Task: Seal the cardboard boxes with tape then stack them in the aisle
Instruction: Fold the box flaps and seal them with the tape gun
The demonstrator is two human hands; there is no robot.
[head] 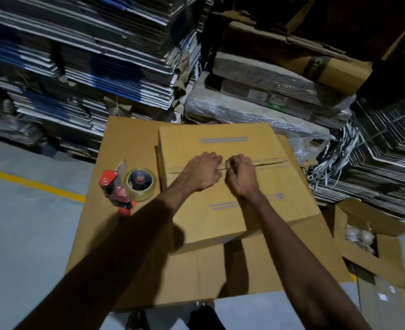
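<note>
A closed brown cardboard box with blue printed lines sits on a larger flat cardboard surface. Its two top flaps meet at a centre seam. My left hand and my right hand lie side by side on that seam, fingers curled down at the flap edges. Whether they hook into the gap or only press on it is hard to tell. A red tape dispenser with a clear tape roll lies to the left of the box, apart from both hands.
Tall piles of flattened cartons fill the back. Plastic-wrapped bundles and loose strapping lie at the right. An open box with pale items stands at lower right. Grey floor with a yellow line is at left.
</note>
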